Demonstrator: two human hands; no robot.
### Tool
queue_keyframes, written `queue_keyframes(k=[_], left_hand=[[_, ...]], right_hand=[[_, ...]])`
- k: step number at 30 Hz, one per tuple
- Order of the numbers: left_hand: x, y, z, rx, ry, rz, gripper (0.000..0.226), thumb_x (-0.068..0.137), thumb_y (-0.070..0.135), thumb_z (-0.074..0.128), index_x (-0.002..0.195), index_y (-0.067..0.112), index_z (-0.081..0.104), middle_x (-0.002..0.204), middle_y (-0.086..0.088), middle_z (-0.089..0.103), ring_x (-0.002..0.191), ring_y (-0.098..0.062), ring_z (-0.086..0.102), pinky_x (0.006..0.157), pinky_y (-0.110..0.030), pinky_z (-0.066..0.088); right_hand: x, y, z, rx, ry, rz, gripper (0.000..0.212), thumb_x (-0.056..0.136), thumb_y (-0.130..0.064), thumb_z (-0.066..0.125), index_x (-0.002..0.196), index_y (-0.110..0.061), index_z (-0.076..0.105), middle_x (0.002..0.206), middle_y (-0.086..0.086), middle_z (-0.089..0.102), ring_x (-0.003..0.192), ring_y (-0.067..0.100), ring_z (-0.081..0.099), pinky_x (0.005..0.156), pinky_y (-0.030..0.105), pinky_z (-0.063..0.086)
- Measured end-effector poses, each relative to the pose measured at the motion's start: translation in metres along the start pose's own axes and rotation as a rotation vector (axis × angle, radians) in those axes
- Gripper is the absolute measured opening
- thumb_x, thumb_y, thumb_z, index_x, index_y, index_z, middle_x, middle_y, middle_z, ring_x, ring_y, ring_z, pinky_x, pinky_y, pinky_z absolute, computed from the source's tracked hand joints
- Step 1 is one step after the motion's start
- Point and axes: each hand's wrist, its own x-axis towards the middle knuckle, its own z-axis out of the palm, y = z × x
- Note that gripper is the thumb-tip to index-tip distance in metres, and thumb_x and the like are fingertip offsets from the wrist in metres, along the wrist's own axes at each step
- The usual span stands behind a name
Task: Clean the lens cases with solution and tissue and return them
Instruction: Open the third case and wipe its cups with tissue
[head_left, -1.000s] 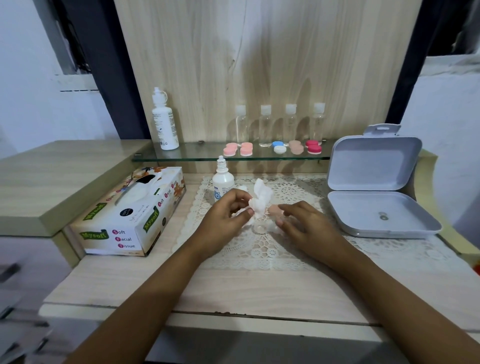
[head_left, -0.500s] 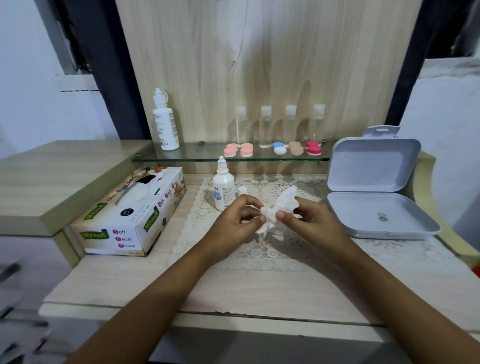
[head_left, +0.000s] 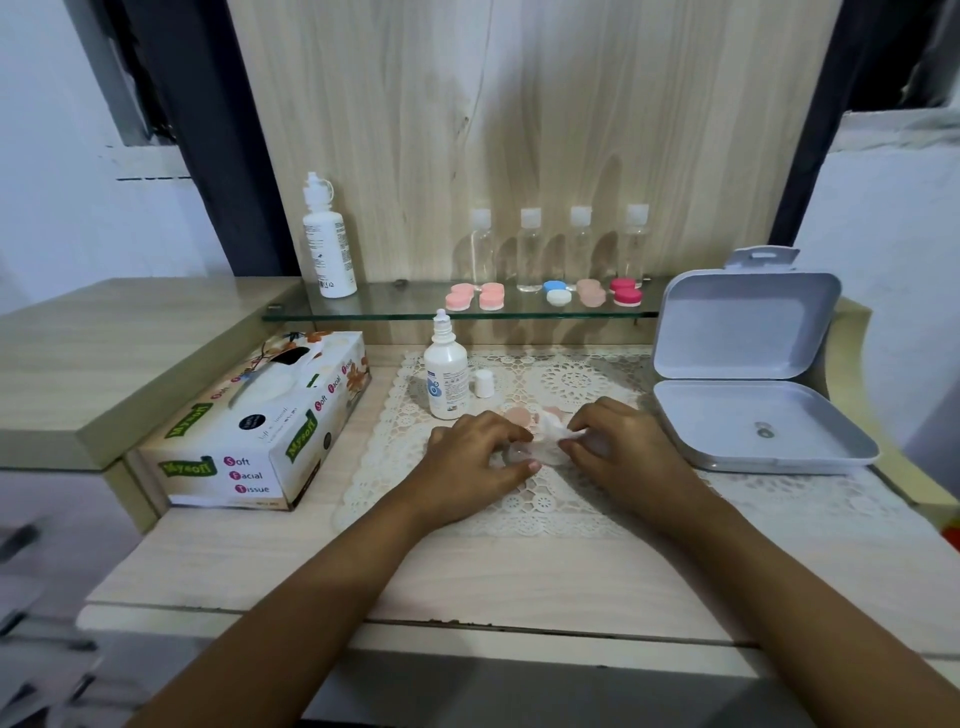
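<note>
1. I see both hands low over the lace mat (head_left: 571, 501) on the desk (head_left: 467, 577), close together at its middle.
2. The left hand (head_left: 475, 460) has its fingers curled down with the thumb tip drawn in under them. It is grasping a clear lens case (head_left: 513, 456) that sits on the mat. Most of the case is hidden by the fingers.
3. The right hand (head_left: 626, 460) pinches a crumpled white tissue (head_left: 549, 439) between its fingertips. The tissue lies between the two hands and touches the lens case.
4. Two peach caps (head_left: 517, 415) lie on the mat just behind the hands.
5. The solution bottle (head_left: 445, 384) stands upright at the back left of the mat with its nozzle bare. Its white cap (head_left: 484, 383) stands just beside it on the right.
6. The tissue box (head_left: 260, 423) lies on the desk left of the mat.
7. On the glass shelf (head_left: 405, 306), a tall white bottle (head_left: 328, 244) stands at the left. Four clear bottles (head_left: 530, 249) stand in a row, with coloured cases (head_left: 556, 293) in pink, blue-white, peach and red in front of them.
8. The grey box (head_left: 748, 332) sits open at the right with its lid raised. A small metal piece (head_left: 762, 429) lies in its tray, and I cannot tell what it is.
</note>
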Motion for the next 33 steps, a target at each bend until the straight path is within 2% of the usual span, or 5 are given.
queue_keyframes(k=[8,17,23,28,33], left_hand=[[0.003,-0.001,0.0,0.014,-0.009,-0.018,0.028,0.087,0.04,0.059,0.11,0.024,0.061,0.104,0.017,0.051,0.109,-0.009,0.044,0.094,-0.033,0.026],[0.004,-0.003,0.001,-0.016,0.002,-0.035,0.025,0.084,0.038,0.064,0.104,0.023,0.064,0.102,0.017,0.053,0.105,-0.012,0.044,0.099,-0.041,0.031],[0.004,-0.002,0.002,-0.014,0.006,-0.029,0.027,0.085,0.039,0.063,0.109,0.028,0.064,0.103,0.014,0.056,0.101,-0.01,0.044,0.098,-0.04,0.032],[0.004,-0.002,0.002,-0.023,0.013,-0.033,0.025,0.084,0.038,0.064,0.108,0.029,0.065,0.101,0.017,0.055,0.103,-0.011,0.045,0.099,-0.042,0.032],[0.005,-0.004,0.002,-0.039,0.003,-0.023,0.025,0.083,0.037,0.066,0.107,0.027,0.066,0.097,0.02,0.052,0.102,-0.012,0.045,0.096,-0.045,0.036]], right_hand=[[0.0,0.001,-0.001,0.022,-0.11,-0.079,0.021,0.079,-0.019,0.059,0.088,-0.004,0.07,0.087,0.008,0.064,0.077,0.017,0.058,0.068,0.012,0.035],[-0.006,-0.001,0.0,-0.198,-0.218,-0.055,0.044,0.075,-0.045,0.034,0.092,-0.022,0.067,0.1,0.0,0.055,0.088,0.023,0.055,0.071,0.032,0.042],[-0.006,-0.006,0.004,-0.517,-0.164,-0.162,0.032,0.077,-0.037,0.037,0.076,-0.017,0.062,0.085,0.001,0.057,0.072,0.025,0.056,0.058,0.031,0.036],[-0.004,0.0,0.006,-0.375,-0.184,-0.156,0.026,0.082,-0.03,0.045,0.085,-0.01,0.061,0.098,0.006,0.056,0.085,0.028,0.052,0.065,0.031,0.031],[-0.007,0.008,0.006,-0.214,-0.189,-0.102,0.034,0.082,-0.046,0.039,0.084,-0.019,0.061,0.101,0.0,0.053,0.086,0.026,0.049,0.067,0.036,0.042]])
